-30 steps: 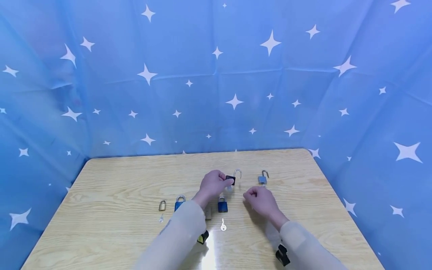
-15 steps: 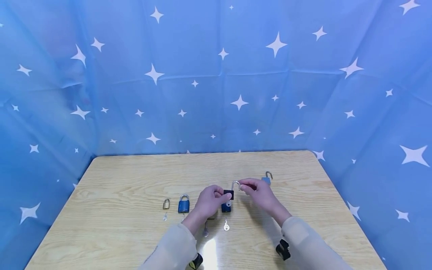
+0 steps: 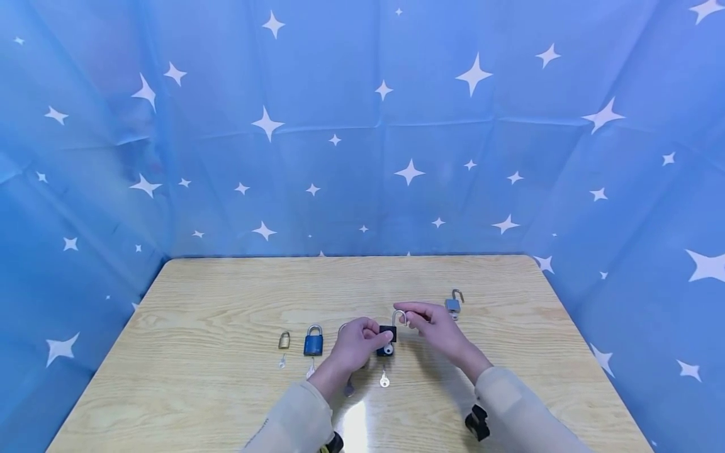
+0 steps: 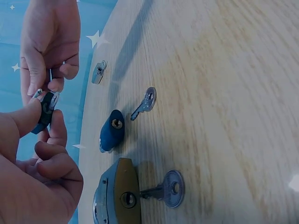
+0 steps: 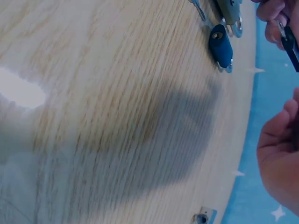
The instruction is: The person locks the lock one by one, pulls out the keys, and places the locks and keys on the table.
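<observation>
My left hand (image 3: 354, 346) pinches a black padlock (image 3: 387, 331) above the table. Its shackle is raised and swung free at one end, and a key (image 3: 388, 348) hangs from its underside. At the right, my right hand (image 3: 436, 324) pinches the shackle with thumb and forefinger. The left wrist view shows the black padlock (image 4: 46, 111) between both hands, with the shackle rod running up to the right fingers. Behind it stands a dark blue padlock (image 4: 112, 130) with a loose key (image 4: 145, 102) in front. In the right wrist view the shackle is out of frame.
A small brass padlock (image 3: 284, 340) and a blue padlock (image 3: 313, 345) lie left, keys before them. A laminated padlock (image 4: 126, 186) is partly hidden by my left hand in the head view. A grey-blue padlock (image 3: 452, 306) with raised shackle lies far right on the wooden table (image 3: 226, 402).
My left hand has brought the black padlock down and nearer. My right hand has come up from the table side and taken hold of the shackle.
</observation>
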Motion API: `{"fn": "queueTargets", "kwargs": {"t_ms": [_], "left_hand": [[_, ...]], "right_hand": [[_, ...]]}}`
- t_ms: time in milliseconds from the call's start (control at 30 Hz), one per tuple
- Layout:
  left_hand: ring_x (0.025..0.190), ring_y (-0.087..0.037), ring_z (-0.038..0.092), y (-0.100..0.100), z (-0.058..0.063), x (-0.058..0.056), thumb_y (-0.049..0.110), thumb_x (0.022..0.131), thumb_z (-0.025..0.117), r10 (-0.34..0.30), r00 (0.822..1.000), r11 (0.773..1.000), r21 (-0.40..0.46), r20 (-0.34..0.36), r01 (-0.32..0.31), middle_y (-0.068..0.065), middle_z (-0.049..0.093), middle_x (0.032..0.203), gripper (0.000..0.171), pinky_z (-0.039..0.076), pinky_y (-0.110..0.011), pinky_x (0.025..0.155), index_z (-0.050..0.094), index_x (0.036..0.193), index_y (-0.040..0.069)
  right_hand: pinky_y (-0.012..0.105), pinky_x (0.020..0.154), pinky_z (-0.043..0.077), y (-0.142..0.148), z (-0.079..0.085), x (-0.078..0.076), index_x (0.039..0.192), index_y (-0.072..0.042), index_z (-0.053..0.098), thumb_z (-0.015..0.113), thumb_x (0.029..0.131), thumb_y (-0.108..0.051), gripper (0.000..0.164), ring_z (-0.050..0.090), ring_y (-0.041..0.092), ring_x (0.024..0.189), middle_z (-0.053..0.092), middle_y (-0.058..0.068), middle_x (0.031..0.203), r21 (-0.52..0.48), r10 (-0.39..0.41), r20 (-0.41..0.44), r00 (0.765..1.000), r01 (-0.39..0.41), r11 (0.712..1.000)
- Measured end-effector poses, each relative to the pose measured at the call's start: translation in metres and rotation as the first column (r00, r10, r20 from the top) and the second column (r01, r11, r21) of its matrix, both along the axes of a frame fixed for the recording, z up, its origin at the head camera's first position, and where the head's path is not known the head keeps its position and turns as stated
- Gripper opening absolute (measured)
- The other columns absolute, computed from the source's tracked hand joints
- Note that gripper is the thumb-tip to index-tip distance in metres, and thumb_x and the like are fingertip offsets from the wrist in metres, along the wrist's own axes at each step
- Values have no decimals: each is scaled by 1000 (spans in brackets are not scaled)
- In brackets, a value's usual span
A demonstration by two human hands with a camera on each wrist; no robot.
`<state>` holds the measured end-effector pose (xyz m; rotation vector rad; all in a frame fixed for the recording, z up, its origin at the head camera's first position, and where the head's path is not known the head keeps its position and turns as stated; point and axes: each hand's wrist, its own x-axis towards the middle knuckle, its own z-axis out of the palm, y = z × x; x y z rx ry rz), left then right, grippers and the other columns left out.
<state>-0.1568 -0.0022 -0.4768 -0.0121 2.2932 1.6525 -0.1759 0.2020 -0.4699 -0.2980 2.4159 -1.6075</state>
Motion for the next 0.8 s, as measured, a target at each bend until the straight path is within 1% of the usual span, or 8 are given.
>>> {"fn": "queueTargets", "kwargs": {"t_ms": [67,200,233,333,433,533,633,800], "left_hand": [[75,-14,53,0,-1,1,31,85,75,4,1000,1000,4,4,-4,-3,62,84,33,43,-28,66,62,99,5],[81,-14,58,1,-3,2,31,85,75,-5,1000,1000,-14,-17,5,-4,68,88,34,45,-29,70,65,102,4],[81,-13,59,2,-3,2,32,85,75,-8,1000,1000,-22,-25,8,-4,69,89,34,46,-29,70,66,102,4],[81,-12,59,2,-4,3,33,84,76,-13,999,999,-45,-47,11,-3,71,88,31,46,-28,69,69,100,7],[79,-11,58,3,-5,4,33,83,76,-14,999,999,-48,-49,11,0,70,87,29,45,-27,66,70,98,9],[77,-10,58,5,-5,6,33,83,76,-14,999,1000,-29,-40,13,0,69,85,29,45,-26,64,70,97,9],[77,-10,58,5,-6,7,34,83,76,-9,1000,1000,-11,-30,9,0,69,85,30,45,-26,65,70,98,8],[80,-10,62,5,-7,8,33,82,77,4,1000,1000,-6,-30,-4,-1,72,86,32,48,-28,69,70,100,8]], "right_hand": [[34,75,49,0,-1,0,131,-12,61,47,103,-18,32,56,29,96,69,12,109,6,1,12,1000,-1,1000],[37,77,49,0,-3,-1,131,-11,61,47,103,-18,32,55,30,94,68,12,110,-2,8,31,999,-8,1000],[36,76,49,0,-3,-1,131,-12,61,47,103,-20,32,54,28,90,67,13,109,-3,10,36,999,-10,1000],[35,72,49,-2,-4,-1,127,-13,63,51,102,-27,31,53,25,83,64,13,116,-2,8,41,999,-8,1000],[35,70,50,-5,-5,-1,123,-12,64,55,100,-33,33,54,26,82,62,11,120,6,3,41,999,-3,1000],[36,70,51,-9,-4,0,119,-8,65,58,98,-33,33,56,26,84,64,11,114,0,-8,37,999,8,1000],[31,68,50,-14,-4,0,114,-9,67,61,96,-31,29,55,20,80,66,9,105,6,-34,18,999,34,999],[24,67,47,-19,-4,-2,106,-9,71,65,94,-25,21,55,10,77,69,8,102,16,-56,-31,998,56,998]]}}
